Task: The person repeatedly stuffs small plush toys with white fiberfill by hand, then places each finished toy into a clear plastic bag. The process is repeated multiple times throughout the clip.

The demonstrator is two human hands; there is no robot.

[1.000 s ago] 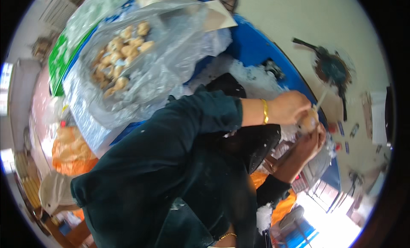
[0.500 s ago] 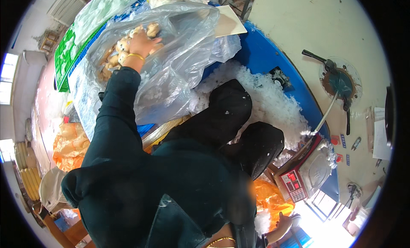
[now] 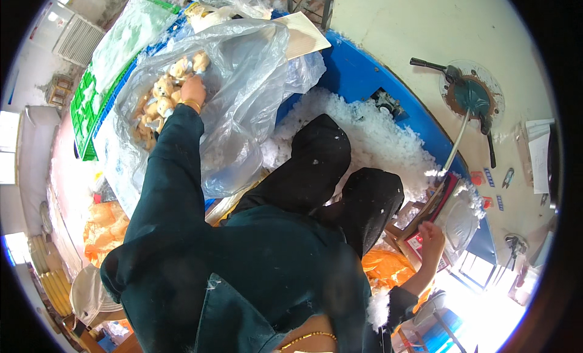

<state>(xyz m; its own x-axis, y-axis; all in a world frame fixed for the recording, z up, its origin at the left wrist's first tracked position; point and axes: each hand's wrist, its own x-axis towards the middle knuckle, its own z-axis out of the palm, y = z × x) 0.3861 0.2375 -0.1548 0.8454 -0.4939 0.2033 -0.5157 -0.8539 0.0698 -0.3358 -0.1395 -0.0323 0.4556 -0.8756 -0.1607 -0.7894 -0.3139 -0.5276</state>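
While white stuffing fluff [image 3: 370, 131] is lying heaped in the blue bin [image 3: 358, 73], the left hand [image 3: 193, 87] is reaching left of it into the clear plastic bag [image 3: 243, 98], fingers curled on small tan plush toys [image 3: 164, 92]; right of the fluff, the right hand [image 3: 432, 236] is resting half-closed against a framed box [image 3: 425, 210], its grip unclear.

Left hand [image 3: 193, 89] — fingers buried among small plush toys [image 3: 159, 98], grip undeterminable. Clear plastic bag [image 3: 243, 98] veils the toys. Right hand [image 3: 432, 237] — fingertips hidden behind a box [image 3: 452, 222].
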